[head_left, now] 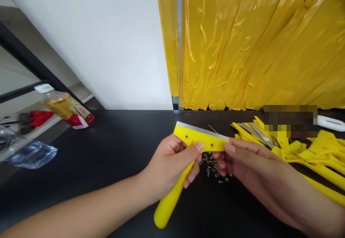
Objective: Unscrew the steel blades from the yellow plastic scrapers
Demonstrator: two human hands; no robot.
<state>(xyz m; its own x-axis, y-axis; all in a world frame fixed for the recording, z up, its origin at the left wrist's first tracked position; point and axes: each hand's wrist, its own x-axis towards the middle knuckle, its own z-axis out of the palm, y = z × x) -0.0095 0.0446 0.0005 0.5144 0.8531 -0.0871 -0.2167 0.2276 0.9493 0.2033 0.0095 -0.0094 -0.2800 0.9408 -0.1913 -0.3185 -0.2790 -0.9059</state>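
Note:
A yellow scraper (172, 195) with a metal blade along its top edge is held up over the black table, its handle slanting down to the left. Two small holes show in its wide head. My left hand (172, 162) is closed around the neck, the thumb lying on the front of the head. With thumb and fingers, my right hand (250, 162) pinches the right end of the head by the blade. Small screws and nuts (214, 169) lie scattered on the table behind and below the hands, partly hidden by them.
Yellow scraper parts (320, 151) and metal blades (261, 133) are heaped at the right. A white object (331, 123) lies behind them. On the left are a drink bottle (68, 108) and clear plastic packaging (32, 155). Yellow film (256, 44) and a white panel (115, 44) stand at the back.

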